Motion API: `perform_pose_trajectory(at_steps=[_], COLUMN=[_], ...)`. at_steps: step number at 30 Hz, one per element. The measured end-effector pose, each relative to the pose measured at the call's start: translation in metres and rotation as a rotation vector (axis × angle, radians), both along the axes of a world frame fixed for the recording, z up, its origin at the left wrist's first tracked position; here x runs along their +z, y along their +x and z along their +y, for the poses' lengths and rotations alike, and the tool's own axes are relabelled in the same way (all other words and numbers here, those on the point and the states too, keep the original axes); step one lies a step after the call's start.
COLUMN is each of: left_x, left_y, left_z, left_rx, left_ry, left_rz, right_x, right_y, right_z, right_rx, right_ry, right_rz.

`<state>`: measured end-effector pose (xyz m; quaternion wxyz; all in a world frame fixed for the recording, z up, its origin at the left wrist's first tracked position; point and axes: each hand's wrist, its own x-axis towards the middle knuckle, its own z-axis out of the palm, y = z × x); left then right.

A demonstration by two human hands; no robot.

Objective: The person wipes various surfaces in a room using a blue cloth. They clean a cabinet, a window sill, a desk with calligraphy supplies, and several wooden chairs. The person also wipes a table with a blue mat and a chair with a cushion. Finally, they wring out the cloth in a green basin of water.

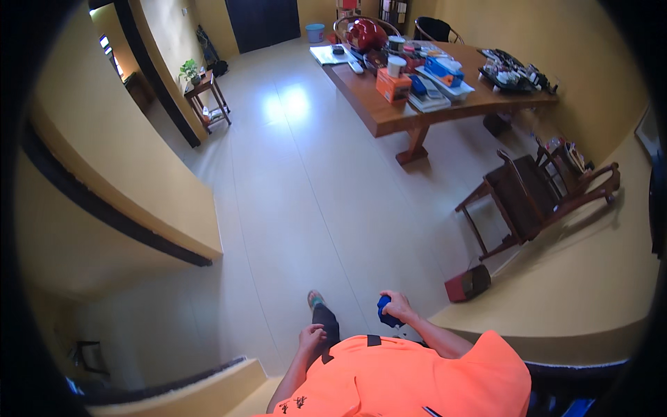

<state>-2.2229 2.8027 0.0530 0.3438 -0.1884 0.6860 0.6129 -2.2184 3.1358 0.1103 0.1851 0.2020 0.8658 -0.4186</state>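
Observation:
My right hand [399, 306] is closed around a small dark blue object [389, 314] with an angular, lobed outline, held low in front of my body. Its kind cannot be made out. My left hand [313, 338] hangs beside my dark trouser leg [324, 325], its fingers loosely bent and a little apart. Nothing shows in that hand. Ahead of me one foot in a sandal [315, 299] is on the pale tiled floor [299, 222].
A wooden table [368, 104] crowded with boxes stands ahead right. Nearer are a dark wooden chair [521, 194] and a red and black box [467, 283] by the right wall. A plant stand [206, 90] stands far left. Wall corners [201, 229] edge the left.

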Motion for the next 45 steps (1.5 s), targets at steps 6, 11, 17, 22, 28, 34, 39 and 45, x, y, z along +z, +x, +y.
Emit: perform_pose_trajectory(at_steps=[6, 11, 17, 22, 28, 34, 39, 45], left_x=[0.011, 0.108, 0.122, 0.14, 0.193, 0.147, 0.146, 0.124], left_y=[-0.188, -0.338, -0.51, -0.656, -0.804, -0.983, -1.175, -1.352], left_z=[-0.062, -0.062, -0.044, -0.062, -0.06, -0.065, -0.066, -0.06], left_rx=[-0.168, -0.455, -0.549, -0.535, -0.397, -0.274, 0.139, 0.1], left_ry=[-0.333, -0.415, -0.198, -0.144, -0.048, 0.105, 0.38, 0.032], left_rz=[0.425, 0.852, 1.08, 0.943, 0.899, 0.723, 0.281, 0.27], right_x=[0.059, 0.095, 0.114, 0.132, 0.164, 0.146, 0.088, 0.092], right_y=[-0.172, -0.313, -0.499, -0.674, -0.848, -1.045, -1.185, -1.307], right_z=[-0.074, -0.139, -0.184, -0.192, -0.198, -0.184, -0.2, -0.214], right_rx=[0.097, 0.26, 0.437, 0.535, 0.745, 0.402, -0.539, -0.327], right_ry=[-0.073, -0.217, -0.396, -0.553, -0.526, -1.204, -1.706, -1.181], right_rz=[-0.01, 0.198, 0.259, 0.227, 0.137, -0.296, -0.208, -0.245])
